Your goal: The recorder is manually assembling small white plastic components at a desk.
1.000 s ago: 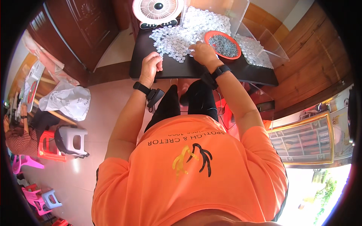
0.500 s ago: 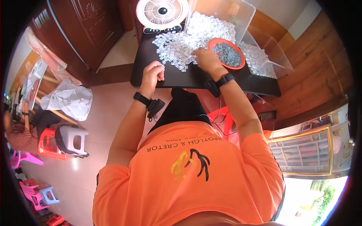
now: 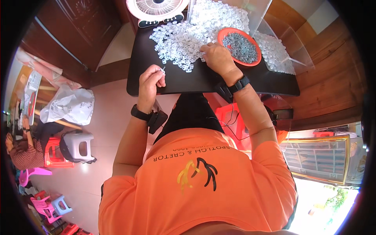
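Note:
On the dark table, a heap of small white plastic pieces [image 3: 176,43] spreads across the far side. My left hand [image 3: 150,82] is closed above the table's near-left edge, pinching a small white plastic piece [image 3: 163,71] between thumb and forefinger; something thin sticks up from it. At the heap's right edge my right hand [image 3: 219,58] is bent with its fingertips together, and what they hold, if anything, is hidden. Just beyond that hand lies an orange plate [image 3: 256,61] full of small grey metal pieces [image 3: 239,47].
A white fan [image 3: 156,9] stands at the back left of the table [image 3: 258,84]. Behind the heap is a clear bin [image 3: 261,15], and a second clear bin [image 3: 299,66] with whitish pieces stands right. Stools [image 3: 76,145] and a seated person [image 3: 27,154] are at far left.
The whole view has shifted a little. My right hand has moved slightly away from me along the heap, closer to the plate. My left hand has turned so its small piece shows more.

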Motion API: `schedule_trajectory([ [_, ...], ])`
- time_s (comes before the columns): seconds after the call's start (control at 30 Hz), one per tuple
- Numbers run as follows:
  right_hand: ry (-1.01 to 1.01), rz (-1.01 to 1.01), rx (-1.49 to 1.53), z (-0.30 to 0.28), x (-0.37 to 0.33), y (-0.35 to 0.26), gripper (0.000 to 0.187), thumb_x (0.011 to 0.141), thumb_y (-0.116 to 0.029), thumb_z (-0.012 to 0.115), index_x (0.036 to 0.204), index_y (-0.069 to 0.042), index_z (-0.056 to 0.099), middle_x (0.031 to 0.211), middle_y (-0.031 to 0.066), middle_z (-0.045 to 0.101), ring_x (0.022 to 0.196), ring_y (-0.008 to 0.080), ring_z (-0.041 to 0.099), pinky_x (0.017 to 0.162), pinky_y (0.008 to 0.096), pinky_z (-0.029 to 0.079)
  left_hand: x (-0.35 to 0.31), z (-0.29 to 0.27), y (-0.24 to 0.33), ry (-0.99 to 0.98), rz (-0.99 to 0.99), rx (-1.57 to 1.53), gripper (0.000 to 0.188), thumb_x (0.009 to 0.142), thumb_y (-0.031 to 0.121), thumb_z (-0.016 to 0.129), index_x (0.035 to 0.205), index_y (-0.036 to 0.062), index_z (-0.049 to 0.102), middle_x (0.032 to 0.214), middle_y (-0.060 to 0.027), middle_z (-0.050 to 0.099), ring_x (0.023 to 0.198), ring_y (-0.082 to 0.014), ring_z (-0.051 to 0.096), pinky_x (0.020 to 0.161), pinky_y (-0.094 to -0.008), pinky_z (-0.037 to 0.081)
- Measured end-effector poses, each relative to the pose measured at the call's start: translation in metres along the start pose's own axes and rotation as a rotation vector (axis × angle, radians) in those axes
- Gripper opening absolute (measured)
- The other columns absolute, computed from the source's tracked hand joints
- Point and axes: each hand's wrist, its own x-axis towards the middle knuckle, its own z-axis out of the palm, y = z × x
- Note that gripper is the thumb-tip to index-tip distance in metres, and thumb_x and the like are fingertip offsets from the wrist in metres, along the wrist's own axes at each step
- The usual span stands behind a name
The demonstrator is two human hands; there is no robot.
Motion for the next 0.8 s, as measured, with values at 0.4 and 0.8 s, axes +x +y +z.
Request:
schedule_trajectory([
  [0.4,-0.102,0.039,0.073,0.004,0.007,0.007,0.025,0.078,-0.005,0.050,0.095,-0.010,0.068,0.095,0.0154,0.066,0.089,0.0331,0.063,0.078,0.0413,0.051,-0.001,0.003,0.003,0.017,0.039,0.054,0.017,0.089,0.014,0.049,0.076,0.0031,0.054,0.066,-0.0005,0.053,0.058,-0.0078,0.048,0.056,-0.0221,0.037],
  [0.8,-0.203,-0.055,0.008,-0.002,0.013,0.007,0.016,0.078,-0.006,0.054,0.089,-0.007,0.065,0.091,0.0134,0.063,0.087,0.0329,0.062,0.077,0.0399,0.050,0.000,0.006,0.002,0.030,0.035,0.089,0.019,0.089,0.015,0.049,0.076,0.0035,0.054,0.065,-0.0001,0.052,0.057,-0.0076,0.048,0.055,-0.0219,0.036],
])
